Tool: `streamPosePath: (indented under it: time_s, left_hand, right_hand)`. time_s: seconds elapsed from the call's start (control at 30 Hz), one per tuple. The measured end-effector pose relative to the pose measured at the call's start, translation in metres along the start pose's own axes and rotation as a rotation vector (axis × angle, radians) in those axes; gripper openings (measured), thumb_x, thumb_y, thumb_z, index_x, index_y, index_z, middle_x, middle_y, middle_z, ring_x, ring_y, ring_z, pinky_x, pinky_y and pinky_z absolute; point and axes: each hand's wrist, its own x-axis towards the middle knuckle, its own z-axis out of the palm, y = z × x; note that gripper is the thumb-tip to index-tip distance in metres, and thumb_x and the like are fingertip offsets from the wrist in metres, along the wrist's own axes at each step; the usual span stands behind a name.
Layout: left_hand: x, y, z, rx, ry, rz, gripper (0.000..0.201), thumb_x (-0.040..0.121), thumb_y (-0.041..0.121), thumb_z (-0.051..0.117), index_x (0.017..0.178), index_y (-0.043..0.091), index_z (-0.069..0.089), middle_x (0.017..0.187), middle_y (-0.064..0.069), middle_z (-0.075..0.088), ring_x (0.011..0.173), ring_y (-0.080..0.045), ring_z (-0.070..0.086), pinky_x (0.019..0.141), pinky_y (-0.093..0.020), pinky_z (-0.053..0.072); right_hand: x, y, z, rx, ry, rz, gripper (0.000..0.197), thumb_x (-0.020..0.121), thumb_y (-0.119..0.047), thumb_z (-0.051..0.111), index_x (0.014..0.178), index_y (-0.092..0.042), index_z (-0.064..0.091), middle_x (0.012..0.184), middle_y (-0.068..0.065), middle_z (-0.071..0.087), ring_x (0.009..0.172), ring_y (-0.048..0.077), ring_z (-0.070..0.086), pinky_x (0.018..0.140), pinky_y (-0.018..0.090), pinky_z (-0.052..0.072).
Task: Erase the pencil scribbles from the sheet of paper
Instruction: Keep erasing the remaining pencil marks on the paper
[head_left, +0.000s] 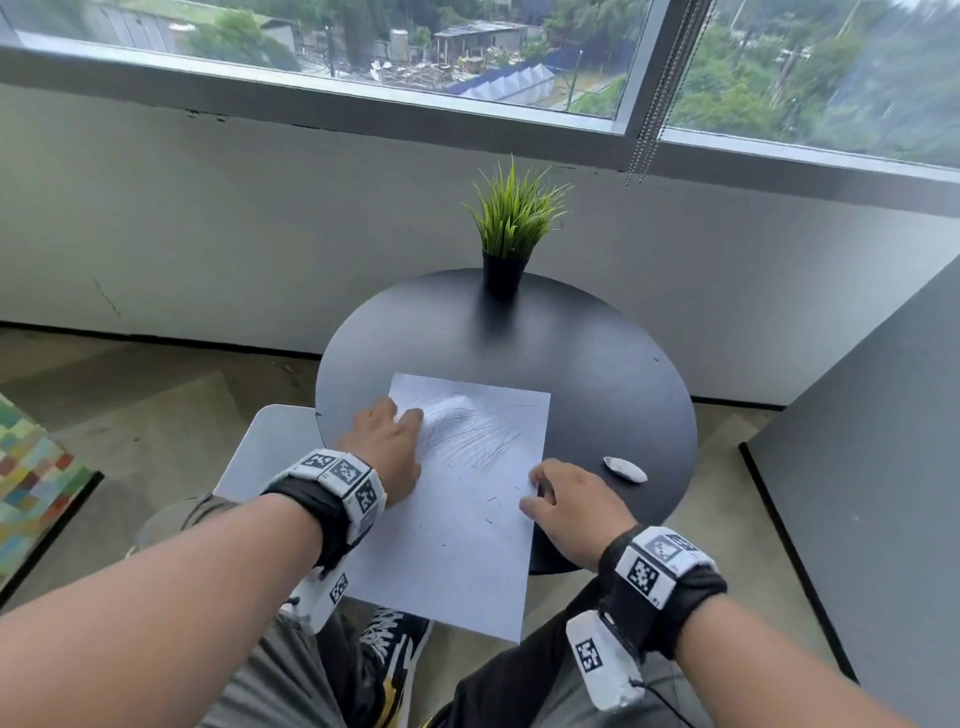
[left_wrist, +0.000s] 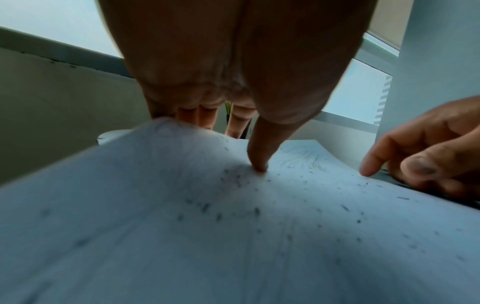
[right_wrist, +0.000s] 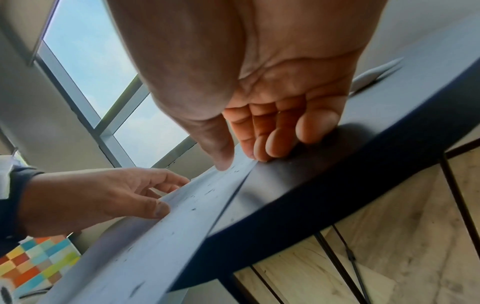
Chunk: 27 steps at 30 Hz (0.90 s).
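A white sheet of paper (head_left: 467, 545) lies on the round black table (head_left: 597, 364) and overhangs its near edge. Faint pencil scribbles (head_left: 467, 431) cover its far half, and dark eraser crumbs (left_wrist: 345, 207) are scattered nearer me. My left hand (head_left: 395, 441) lies on the sheet's left edge with straight fingers, and its thumb (left_wrist: 259, 162) presses the paper down beside a raised bulge. My right hand (head_left: 543, 493) is at the sheet's right edge, thumb (right_wrist: 223, 162) on the paper and fingertips (right_wrist: 262, 154) on the table beside it, holding nothing. A white eraser (head_left: 626, 468) lies on the table, apart from and to the right of my right hand.
A potted green plant (head_left: 511, 234) stands at the table's far edge, below the window sill. A grey panel (head_left: 857, 467) rises to the right of the table. A pale seat (head_left: 270, 447) and a multicoloured panel (head_left: 31, 467) are on the left. My legs and a shoe (head_left: 395, 654) are under the sheet.
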Motion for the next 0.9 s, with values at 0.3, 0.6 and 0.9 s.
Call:
streamPosePath:
  time_s: [0.3,0.6,0.9]
  left_hand:
    - [0.009,-0.006,-0.014,-0.379,0.097,-0.05,0.035,0.09,0.012,0.058,0.122,0.023,0.065,0.126,-0.009,0.061,0.114,-0.028,0.057,0.094,-0.032,0.044]
    - [0.007,-0.004,-0.052,-0.87,0.377,0.162,0.064,0.086,0.02,0.077,0.139,0.042,0.049,0.13,-0.002,0.05,0.12,-0.019,0.056,0.105,-0.033,0.043]
    - [0.002,-0.006,-0.1,-1.434,0.505,0.225,0.009,0.074,0.018,0.072,0.076,0.026,0.076,0.077,-0.001,0.071,0.07,-0.022,0.058,0.067,-0.034,0.045]
  right_hand:
    - [0.012,0.003,-0.011,0.259,0.036,0.088,0.042,0.086,-0.037,0.066,0.125,-0.026,0.052,0.085,-0.009,0.059,0.084,0.014,0.059,0.077,0.03,0.047]
    - [0.04,-0.012,-0.073,0.853,0.25,-0.026,0.012,0.093,-0.016,0.065,0.082,-0.018,0.067,0.069,0.004,0.053,0.046,0.012,0.043,0.041,0.02,0.033]
    - [0.004,-0.039,-0.122,0.697,0.53,-0.4,0.01,0.091,-0.033,0.067,0.087,-0.041,0.072,0.073,-0.009,0.067,0.06,0.01,0.057,0.053,0.021,0.045]
